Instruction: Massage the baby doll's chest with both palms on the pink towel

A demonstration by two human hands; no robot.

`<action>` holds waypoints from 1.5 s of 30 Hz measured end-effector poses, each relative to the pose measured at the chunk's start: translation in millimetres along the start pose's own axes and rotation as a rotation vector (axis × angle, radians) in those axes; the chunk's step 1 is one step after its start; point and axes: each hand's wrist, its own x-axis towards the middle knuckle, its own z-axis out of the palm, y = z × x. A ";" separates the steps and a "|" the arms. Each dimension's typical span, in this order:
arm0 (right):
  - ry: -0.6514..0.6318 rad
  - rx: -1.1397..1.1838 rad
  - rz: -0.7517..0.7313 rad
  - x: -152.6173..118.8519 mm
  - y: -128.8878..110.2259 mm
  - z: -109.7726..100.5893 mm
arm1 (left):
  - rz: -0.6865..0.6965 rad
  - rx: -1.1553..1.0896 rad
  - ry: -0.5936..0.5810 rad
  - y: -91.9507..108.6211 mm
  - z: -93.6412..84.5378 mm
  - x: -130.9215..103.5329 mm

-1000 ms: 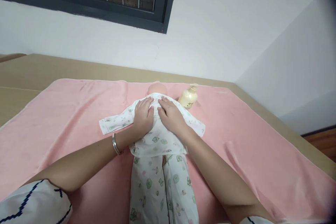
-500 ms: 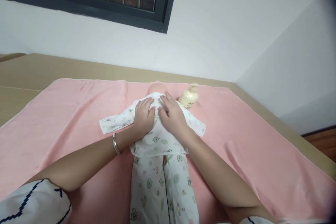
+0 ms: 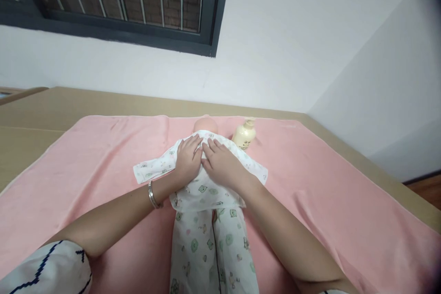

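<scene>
A baby doll lies stretched out on a pink blanket (image 3: 113,156), wearing a white long-sleeved top (image 3: 210,191) and matching trousers (image 3: 196,248) printed with small green figures. Only the rounded crown of the doll's head (image 3: 206,125) shows beyond the collar. My left hand (image 3: 189,158) rests flat on the upper part of the top, fingers extended, with a silver bangle (image 3: 152,195) on the wrist. Beside it, my right hand (image 3: 222,163) also lies flat on the cloth, its fingertips close to the left hand. Neither hand grips anything.
A cream pump bottle (image 3: 244,135) stands on the blanket to the right of the doll's head. Beyond the blanket runs a wooden surface (image 3: 138,103) up to a white wall (image 3: 268,46). A dark-framed window (image 3: 138,36) with bars is at upper left.
My right hand has shifted left and slightly down the top, its fingers now closer together and nearer my left hand. The whole view has tilted up a little.
</scene>
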 end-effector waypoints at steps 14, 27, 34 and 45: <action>0.291 0.033 0.274 -16.1 54.6 -66.2 | -0.811 -1.342 -0.373 96.3 -9.1 84.0; 0.297 -0.092 0.215 -4.6 83.8 -45.5 | -0.846 -1.486 -0.424 119.1 13.9 96.5; 0.320 -0.111 0.245 -3.7 79.7 -43.0 | -0.836 -1.413 -0.421 113.4 1.5 74.7; 0.345 0.220 0.166 -7.8 59.5 -49.8 | -0.828 -1.372 -0.483 120.2 -51.1 23.5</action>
